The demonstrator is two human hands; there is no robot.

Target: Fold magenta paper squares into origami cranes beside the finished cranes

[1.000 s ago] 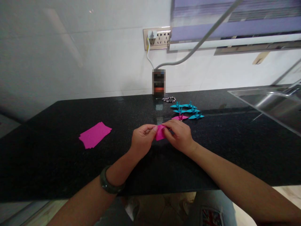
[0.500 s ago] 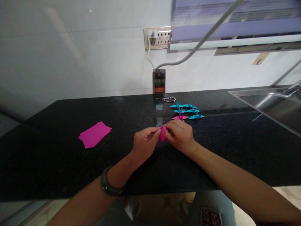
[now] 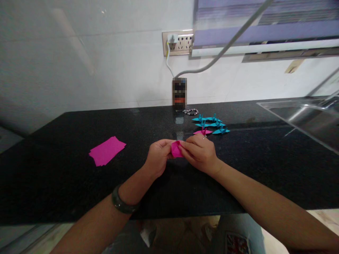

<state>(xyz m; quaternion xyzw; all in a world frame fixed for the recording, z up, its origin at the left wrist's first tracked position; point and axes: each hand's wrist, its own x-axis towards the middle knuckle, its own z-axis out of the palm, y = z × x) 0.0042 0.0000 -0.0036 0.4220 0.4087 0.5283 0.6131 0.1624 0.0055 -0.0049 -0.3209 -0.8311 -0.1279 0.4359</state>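
A small folded piece of pink paper [image 3: 175,149] is pinched between both my hands just above the black countertop [image 3: 66,183]. My left hand [image 3: 157,157], with a dark bangle on its wrist, grips the paper's left side with closed fingers. Fingers of my right hand [image 3: 200,152] press on its right side and cover part of it. A stack of flat pink paper sheets [image 3: 106,151] lies to the left. Behind my right hand sit a finished pink paper crane [image 3: 202,132] and several blue paper cranes [image 3: 212,124].
A blurred dark object [image 3: 179,92] stands against the white wall, with a bead bracelet [image 3: 190,112] beside it. A wall socket [image 3: 178,42] with a white charger and cable is above. A steel sink [image 3: 304,116] lies at the right. The counter's front edge is near my forearms.
My hands drew closer together and turned the pink paper; it now shows as a smaller rounded fold between my fingertips. Nothing else on the counter moved.
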